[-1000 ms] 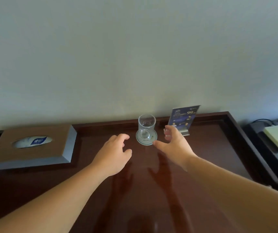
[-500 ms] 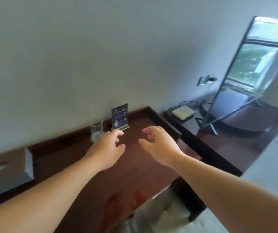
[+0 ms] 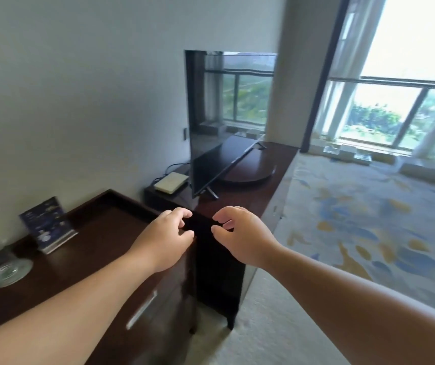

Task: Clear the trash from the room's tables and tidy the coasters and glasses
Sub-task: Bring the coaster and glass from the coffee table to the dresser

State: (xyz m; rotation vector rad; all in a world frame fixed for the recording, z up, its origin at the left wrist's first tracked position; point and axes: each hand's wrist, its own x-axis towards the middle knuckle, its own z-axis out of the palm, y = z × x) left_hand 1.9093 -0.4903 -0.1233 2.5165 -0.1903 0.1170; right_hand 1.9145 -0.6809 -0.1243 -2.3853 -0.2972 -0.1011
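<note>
Dark-wood desk now sits at frame left. The view has swung right toward the TV since a second ago, when both hands flanked the glass. Glass stands on its coaster at far left by the blue sign card, well apart from the hands. Left hand and right hand hover at the desk's right corner, fingers loosely curled, holding nothing. Glass looks tidied; person is likely heading to the next surface.
</note>
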